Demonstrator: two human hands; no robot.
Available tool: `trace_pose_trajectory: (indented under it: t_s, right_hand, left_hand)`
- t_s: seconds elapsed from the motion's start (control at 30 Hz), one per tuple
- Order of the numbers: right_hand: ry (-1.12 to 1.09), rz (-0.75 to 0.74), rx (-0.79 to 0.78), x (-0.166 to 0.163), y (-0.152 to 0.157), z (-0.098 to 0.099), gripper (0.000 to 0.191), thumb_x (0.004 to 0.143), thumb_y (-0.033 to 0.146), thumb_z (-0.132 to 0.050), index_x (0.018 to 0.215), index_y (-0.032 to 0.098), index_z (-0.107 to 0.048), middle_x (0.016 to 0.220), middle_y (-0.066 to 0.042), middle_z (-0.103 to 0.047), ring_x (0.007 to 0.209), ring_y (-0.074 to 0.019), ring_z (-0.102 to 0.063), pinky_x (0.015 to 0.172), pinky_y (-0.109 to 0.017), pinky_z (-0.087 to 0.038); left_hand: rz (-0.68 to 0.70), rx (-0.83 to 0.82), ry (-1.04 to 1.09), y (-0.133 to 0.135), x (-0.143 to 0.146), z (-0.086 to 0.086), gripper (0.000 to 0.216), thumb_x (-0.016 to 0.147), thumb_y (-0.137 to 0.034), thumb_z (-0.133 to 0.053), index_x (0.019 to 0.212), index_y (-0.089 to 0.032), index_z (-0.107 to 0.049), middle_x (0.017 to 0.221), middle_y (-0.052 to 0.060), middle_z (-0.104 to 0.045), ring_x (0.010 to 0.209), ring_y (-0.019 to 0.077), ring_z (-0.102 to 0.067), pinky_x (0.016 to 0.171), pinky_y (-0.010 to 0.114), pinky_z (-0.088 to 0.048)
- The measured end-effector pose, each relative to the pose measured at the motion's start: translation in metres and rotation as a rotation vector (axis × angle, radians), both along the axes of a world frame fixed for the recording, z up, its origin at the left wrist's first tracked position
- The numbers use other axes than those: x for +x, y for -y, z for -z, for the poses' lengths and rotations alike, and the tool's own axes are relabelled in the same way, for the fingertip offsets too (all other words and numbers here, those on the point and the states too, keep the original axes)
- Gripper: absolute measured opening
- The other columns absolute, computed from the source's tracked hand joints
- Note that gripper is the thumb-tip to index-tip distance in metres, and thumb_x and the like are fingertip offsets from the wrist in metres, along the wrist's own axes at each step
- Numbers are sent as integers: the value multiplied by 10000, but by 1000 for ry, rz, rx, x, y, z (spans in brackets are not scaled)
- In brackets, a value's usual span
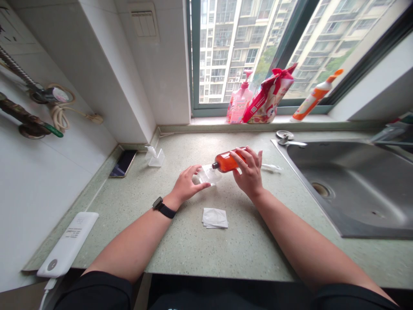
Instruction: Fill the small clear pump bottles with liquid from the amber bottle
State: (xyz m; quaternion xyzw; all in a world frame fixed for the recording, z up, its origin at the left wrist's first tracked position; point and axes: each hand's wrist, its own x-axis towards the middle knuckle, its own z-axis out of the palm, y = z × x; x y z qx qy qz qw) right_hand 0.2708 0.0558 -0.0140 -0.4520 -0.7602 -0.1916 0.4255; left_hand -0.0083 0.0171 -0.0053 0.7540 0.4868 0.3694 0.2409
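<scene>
My left hand [189,184] is wrapped round a clear plastic container [209,177] on the countertop, thumb in front and fingers behind. In my right hand [249,174] is an orange-brown see-through bottle [226,162], tilted almost flat. Its uncapped dark neck points left, at the upper part of the clear container; I cannot tell whether they touch or whether liquid is flowing. Just below the hands lies a folded white tissue [215,218]. A small white-and-clear object [272,168], partly behind my right hand, lies on the counter. A square clear container with a pump [155,156] stands at the left.
A steel sink [342,224] with a tap [292,143] is at the right. A phone [123,163] and a cabled white power bank [68,244] lie left. On the windowsill stand a pink pump bottle [239,103], a red bag [271,97] and an orange-white bottle [312,101].
</scene>
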Motion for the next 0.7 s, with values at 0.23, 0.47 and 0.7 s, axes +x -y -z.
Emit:
trace_pose_trajectory:
  t_s: [0.23, 0.47, 0.7]
  right_hand:
    - [1, -7, -6, 1, -1, 1, 875, 895, 69, -621, 1652, 450, -403, 1524, -52, -618, 1535, -364, -469, 1325, -760, -192]
    - [-3, -2, -4, 0, 0, 1, 865, 897, 69, -618, 1641, 457, -407, 1498, -52, -628, 1530, -365, -478, 1329, -755, -191]
    - [-2, 10, -42, 1, 0, 1, 859, 894, 78, -610, 1643, 452, -417, 1520, -54, -614, 1533, -371, -471, 1326, -760, -184]
  left_hand:
    - [-3, -1, 12, 0, 0, 1, 725, 836, -595, -892, 1415, -248, -628, 1253, 110, -748, 1110, 312, -747, 1008, 512, -601]
    - [1, -5, 18, 1, 0, 0, 719, 837, -581, -895, 1418, -252, -626, 1256, 107, -747, 1112, 312, -749, 1018, 513, -605]
    - [-1, -10, 14, 1, 0, 0, 718, 837, -591, -892, 1412, -248, -631, 1262, 111, -743, 1106, 314, -748, 992, 511, -614]
